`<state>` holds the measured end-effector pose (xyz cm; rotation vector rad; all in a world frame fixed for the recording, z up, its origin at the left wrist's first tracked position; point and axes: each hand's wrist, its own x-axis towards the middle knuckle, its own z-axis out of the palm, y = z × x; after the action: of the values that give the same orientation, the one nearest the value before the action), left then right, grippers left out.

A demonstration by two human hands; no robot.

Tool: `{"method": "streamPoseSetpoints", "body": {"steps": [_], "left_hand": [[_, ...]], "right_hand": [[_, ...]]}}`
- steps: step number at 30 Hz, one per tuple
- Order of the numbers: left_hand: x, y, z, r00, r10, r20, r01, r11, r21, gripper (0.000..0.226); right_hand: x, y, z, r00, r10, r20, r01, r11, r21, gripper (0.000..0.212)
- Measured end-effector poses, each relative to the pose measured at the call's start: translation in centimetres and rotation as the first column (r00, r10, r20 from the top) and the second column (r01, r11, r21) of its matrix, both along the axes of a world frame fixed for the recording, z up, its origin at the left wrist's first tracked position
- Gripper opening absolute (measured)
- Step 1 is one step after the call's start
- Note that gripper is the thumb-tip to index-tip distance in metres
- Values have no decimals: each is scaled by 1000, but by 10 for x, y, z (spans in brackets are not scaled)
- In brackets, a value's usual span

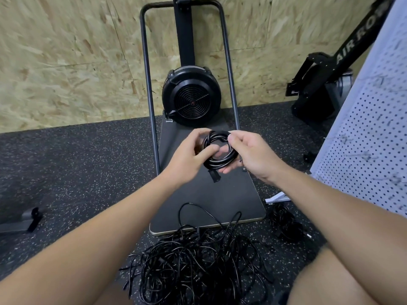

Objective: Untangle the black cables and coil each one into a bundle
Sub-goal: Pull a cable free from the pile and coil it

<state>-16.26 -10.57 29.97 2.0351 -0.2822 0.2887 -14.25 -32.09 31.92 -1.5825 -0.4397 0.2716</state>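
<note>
Two bare forearms are reaching up from the lower corners of the frame toward the middle, with a bare knee (pixel 343 280) showing at lower right. Between them, at bottom centre, a tangled pile of black cables (pixel 198 260) is lying on the speckled rubber floor (pixel 66 172), its top loops overlapping the near edge of a dark flat board (pixel 209 194). A smaller heap of cable (pixel 285 223) is sitting just beside the board's right corner, near the foot of a white pegboard panel (pixel 370 133) that is closing off the right side. Open floor is stretching away to the left. At mid frame, above the board, the left hand (pixel 189 153) is gripping a coiled cable (pixel 218 148), thumb lying across the coil's left side and fingers curling behind it. The right hand (pixel 248 150) is pinching the coil's upper right edge while its lower fingers are cupping underneath. A plug end (pixel 214 176) is hanging below the coil. Behind, a black fan machine (pixel 191 95) is standing against the chipboard wall (pixel 66 62).
</note>
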Motion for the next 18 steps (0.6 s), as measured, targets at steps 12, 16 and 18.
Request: {"method": "streamPoseSetpoints", "body": {"steps": [12, 16, 18], "left_hand": [[-7, -61, 9, 972, 28, -235, -144, 857, -495, 27], [-1, -84, -10, 956, -35, -290, -90, 909, -407, 36], [5, -98, -25, 941, -81, -328, -43, 934, -355, 33]], "right_hand": [[4, -33, 9, 991, -123, -52, 126, 991, 54, 39], [2, -84, -6, 992, -93, -84, 83, 989, -120, 36], [-3, -116, -24, 992, -123, -35, 110, 964, -244, 28]]}}
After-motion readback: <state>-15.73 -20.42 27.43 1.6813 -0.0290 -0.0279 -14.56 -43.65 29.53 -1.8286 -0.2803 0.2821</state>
